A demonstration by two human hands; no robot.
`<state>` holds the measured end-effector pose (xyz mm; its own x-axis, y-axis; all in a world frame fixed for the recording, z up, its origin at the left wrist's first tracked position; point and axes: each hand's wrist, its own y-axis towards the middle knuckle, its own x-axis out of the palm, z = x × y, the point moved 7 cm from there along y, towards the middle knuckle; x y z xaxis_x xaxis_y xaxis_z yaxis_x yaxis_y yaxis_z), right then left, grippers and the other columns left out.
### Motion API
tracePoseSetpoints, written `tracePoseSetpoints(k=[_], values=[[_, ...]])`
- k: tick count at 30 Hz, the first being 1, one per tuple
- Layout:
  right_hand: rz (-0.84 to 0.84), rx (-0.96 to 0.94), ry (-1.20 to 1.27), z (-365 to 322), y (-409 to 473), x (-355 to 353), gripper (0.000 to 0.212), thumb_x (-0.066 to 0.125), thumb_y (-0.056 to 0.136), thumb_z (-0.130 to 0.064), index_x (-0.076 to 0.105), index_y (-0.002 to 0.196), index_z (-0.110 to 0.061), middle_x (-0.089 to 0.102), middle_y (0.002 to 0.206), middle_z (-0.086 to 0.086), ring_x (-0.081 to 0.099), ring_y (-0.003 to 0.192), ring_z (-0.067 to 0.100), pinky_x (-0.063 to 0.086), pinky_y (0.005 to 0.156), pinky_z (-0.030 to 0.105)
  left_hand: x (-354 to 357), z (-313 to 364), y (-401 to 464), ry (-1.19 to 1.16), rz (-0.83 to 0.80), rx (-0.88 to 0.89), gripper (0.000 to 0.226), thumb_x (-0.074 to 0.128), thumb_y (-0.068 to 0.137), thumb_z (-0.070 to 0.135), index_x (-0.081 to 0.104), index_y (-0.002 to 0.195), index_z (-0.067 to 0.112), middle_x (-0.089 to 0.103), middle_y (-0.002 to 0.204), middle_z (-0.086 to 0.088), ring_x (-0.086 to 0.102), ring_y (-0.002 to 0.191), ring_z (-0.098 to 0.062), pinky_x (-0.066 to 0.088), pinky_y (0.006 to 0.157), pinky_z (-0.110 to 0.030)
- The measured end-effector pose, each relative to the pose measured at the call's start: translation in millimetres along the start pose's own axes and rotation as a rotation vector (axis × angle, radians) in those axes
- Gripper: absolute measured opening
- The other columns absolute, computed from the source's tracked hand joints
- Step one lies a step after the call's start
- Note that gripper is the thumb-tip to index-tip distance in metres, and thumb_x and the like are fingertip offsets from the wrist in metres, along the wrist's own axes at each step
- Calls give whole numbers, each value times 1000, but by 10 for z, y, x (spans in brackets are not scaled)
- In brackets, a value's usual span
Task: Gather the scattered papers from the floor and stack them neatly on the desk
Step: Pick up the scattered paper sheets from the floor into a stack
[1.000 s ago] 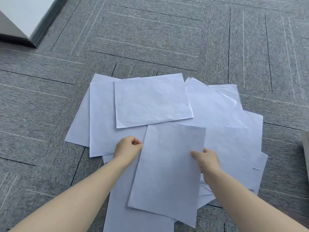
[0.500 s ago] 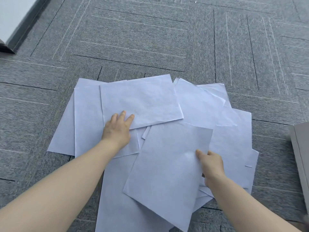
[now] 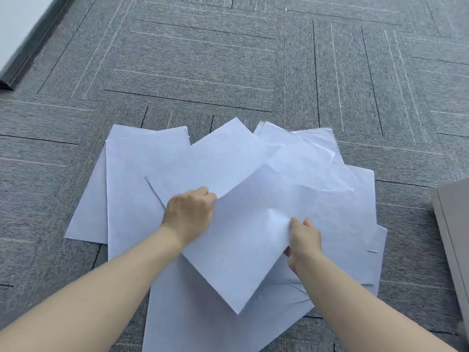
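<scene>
1. Underfoot, the grey carpet floor (image 3: 203,59) bears a loose spread of white papers (image 3: 132,179), overlapping at many angles, plain and unlined.
2. No writing or print can be read on any sheet.
3. One tilted sheet (image 3: 243,240) lies atop the spread, corner pointing toward the person.
4. Left hand (image 3: 189,214) curls its fingers on another sheet's edge.
5. Right hand (image 3: 304,237) pinches the tilted sheet's right edge.

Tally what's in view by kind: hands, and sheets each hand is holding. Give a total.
Hands: 2, left hand and right hand
Held white paper sheets: 2, upper sheet, lower sheet
Total: 4
The loose sheets on the carpet overlap too much to count.
</scene>
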<state>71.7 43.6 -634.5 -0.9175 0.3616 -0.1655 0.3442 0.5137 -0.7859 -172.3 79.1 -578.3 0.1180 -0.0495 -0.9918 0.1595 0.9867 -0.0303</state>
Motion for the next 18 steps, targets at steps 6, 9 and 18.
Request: tracePoseSetpoints(k=[6,9,18], values=[[-126,65,108,-71,-82,236,47,58,87,-61,61,120,-26,67,114,0,65,101,26,57,83,43,101,542,-259,-147,-10,129,11,72,65,14,64,67,21,50,58,3,54,41,-21,31,36,-21],[-175,2,-20,-113,-106,322,35,67,85,-48,61,112,-28,68,110,-1,67,101,25,58,70,39,175,724,-393,-200,-34,145,4,63,72,23,64,69,24,51,60,4,57,45,-20,34,36,-22],[-90,-226,-134,-307,-134,115,26,51,85,6,62,79,-17,67,80,5,61,70,23,51,62,30,89,506,-380,-452,-4,-97,59,34,86,56,66,118,18,64,111,0,59,104,-25,49,83,-34]])
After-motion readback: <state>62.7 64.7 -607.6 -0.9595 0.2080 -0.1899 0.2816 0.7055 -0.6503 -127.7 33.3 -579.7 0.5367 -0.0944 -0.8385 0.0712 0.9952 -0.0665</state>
